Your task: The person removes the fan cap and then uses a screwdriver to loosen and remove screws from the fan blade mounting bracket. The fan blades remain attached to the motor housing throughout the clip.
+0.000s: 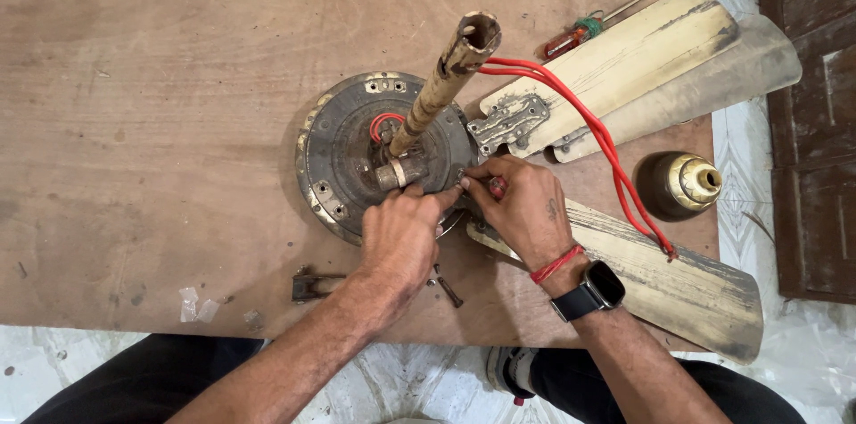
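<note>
Wooden board (pixel 178 76), fan motor (pixel 357 156), rod (pixel 437 90) upright

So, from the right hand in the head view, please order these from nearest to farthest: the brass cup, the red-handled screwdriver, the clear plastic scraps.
From the right hand:
1. Brass cup, to its right.
2. Red-handled screwdriver, above, near the blades.
3. Clear plastic scraps, far left, at the board's near edge.
</note>
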